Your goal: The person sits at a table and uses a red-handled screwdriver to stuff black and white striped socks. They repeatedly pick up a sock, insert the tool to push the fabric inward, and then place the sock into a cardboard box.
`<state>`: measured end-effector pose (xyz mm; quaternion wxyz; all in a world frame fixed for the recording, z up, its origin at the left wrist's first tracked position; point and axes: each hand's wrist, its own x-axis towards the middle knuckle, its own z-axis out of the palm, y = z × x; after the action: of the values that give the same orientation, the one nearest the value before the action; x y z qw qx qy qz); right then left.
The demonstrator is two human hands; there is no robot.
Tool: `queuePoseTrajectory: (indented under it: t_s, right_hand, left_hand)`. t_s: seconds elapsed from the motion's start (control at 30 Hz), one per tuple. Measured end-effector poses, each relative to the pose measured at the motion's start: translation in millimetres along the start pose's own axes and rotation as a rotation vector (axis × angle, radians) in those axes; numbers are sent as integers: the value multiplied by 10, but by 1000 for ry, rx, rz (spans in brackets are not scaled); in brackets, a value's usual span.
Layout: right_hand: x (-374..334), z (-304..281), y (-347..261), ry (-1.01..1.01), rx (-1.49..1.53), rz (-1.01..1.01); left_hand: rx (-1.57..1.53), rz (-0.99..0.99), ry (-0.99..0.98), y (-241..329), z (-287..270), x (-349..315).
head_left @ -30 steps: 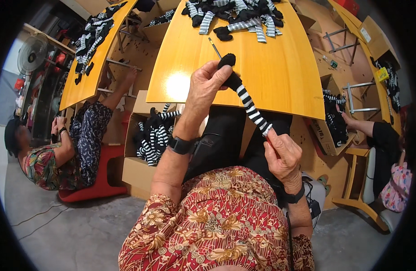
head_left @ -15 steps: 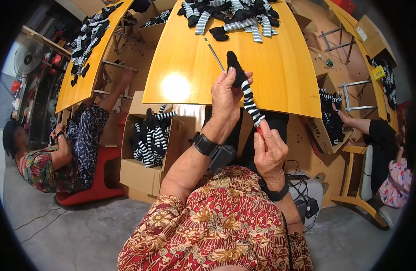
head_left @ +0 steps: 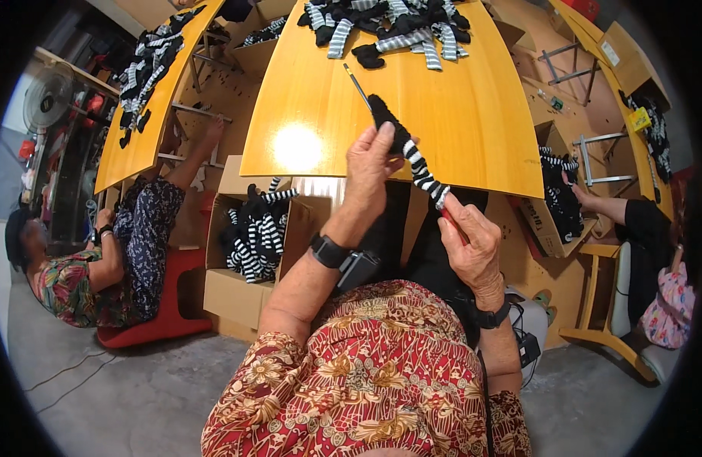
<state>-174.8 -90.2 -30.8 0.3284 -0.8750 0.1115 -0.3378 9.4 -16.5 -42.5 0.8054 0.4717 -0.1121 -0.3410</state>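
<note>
1. Pinching the black part of a striped sock [head_left: 418, 164], my left hand [head_left: 372, 171] is clamped on it, thumb on top; my right hand [head_left: 473, 236] closes around a slim red stick [head_left: 456, 228] at the cuff.
2. The sock slants across the near edge of the tabletop [head_left: 320, 114], toe out over the wood, cuff toward my lap.
3. If my left thumb slackens, the sock could slip or twist. Pushing the red stick too hard might snag or stretch the knit; I can't tell how far inside it reaches.
4. A dark pencil [head_left: 355, 82] lies just behind the toe; a sweep of the sock could roll it away.
5. At the far end sits a heap of socks [head_left: 389, 34]; a cardboard box [head_left: 236, 298] of more stands to my left, on the floor.
6. Beyond it, another person [head_left: 69, 293] sits on a red chair [head_left: 168, 324], near a fan [head_left: 47, 103].
</note>
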Motion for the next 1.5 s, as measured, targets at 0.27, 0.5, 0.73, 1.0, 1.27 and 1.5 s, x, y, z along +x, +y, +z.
queuePoseTrajectory:
  t_s: [0.27,0.5,0.73,1.0,1.27,1.5]
  right_hand:
    - [-106,-4,-166,-19,-52,15]
    - [-170,190,-209,66,-226,74]
    - [-137,-48,-27,74,357,328]
    - [-264,-347,94,-122,901,570]
    - [-516,-545,180,-152,1087,696]
    - [-680,-483,231,-38,1264,693]
  left_hand:
    - [66,151,146,120,-169,225]
    - [-82,7,260,-88,155,142]
    - [72,185,48,-101,-118,196]
    - [1302,967,-392,534,-269,17]
    - [805,241,-598,654,-418,-48]
    - [265,12,-386,459,-271,-150]
